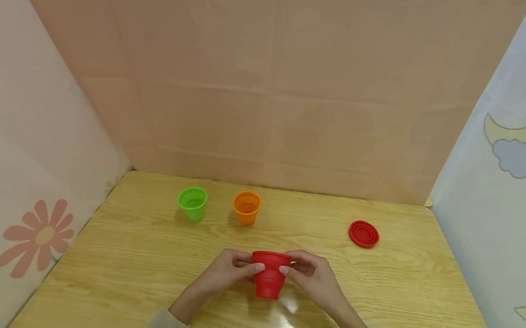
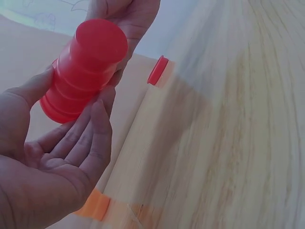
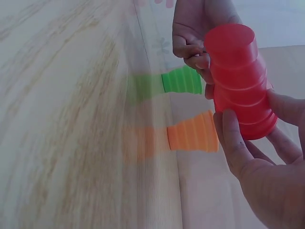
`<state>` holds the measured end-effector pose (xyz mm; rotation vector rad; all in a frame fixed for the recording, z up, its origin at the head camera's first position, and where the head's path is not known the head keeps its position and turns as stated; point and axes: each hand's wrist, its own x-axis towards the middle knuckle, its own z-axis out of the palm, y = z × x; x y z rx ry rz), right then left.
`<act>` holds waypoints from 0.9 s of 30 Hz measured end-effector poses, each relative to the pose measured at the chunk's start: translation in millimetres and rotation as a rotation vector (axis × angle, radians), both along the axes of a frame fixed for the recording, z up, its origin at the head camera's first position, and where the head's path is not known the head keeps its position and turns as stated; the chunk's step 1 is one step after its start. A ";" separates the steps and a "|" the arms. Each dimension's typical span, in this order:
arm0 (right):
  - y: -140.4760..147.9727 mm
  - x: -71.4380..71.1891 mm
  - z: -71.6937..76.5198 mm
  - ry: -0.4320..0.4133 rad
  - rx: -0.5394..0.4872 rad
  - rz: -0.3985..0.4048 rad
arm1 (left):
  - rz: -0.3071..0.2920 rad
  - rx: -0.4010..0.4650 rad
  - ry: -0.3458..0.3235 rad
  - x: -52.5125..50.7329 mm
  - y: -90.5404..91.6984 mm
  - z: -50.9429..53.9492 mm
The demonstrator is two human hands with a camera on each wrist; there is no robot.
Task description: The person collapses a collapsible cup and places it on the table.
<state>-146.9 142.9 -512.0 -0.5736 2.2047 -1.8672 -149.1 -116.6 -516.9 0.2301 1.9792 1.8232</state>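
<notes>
A red collapsible cup (image 1: pixel 269 279), drawn out to its stepped full height, is held off the table between both hands, its wide rim up and narrow base down. My left hand (image 1: pixel 226 267) grips its left side, thumb on the near face and fingers round behind. On the opposite side my right hand (image 1: pixel 314 280) pinches it near the rim in the same way. In the left wrist view the cup's (image 2: pixel 86 71) flat base faces the camera, and the right wrist view shows its ringed wall (image 3: pixel 240 88). The inside of the cup is hidden.
Toward the back left of the wooden table (image 1: pixel 132 258) stand a green cup (image 1: pixel 193 203) and an orange cup (image 1: pixel 247 208), both extended. A flattened red collapsible cup (image 1: pixel 363 234) lies at the back right. Papered walls enclose the back and sides.
</notes>
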 end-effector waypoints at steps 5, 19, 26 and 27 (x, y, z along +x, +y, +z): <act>0.4 -0.2 -1.8 0.000 -0.029 -0.002 | 0.002 -0.027 0.003 -0.9 -4.6 1.2; 4.2 0.4 -13.9 -0.120 -0.131 0.039 | 0.118 -0.073 0.132 -5.1 -13.6 1.4; 2.3 1.2 -21.2 -0.190 -0.116 0.037 | 0.120 -0.056 0.129 -8.3 -9.5 -6.1; 1.8 1.6 -22.0 -0.202 -0.109 0.035 | 0.118 -0.053 0.127 -8.2 -9.5 -7.2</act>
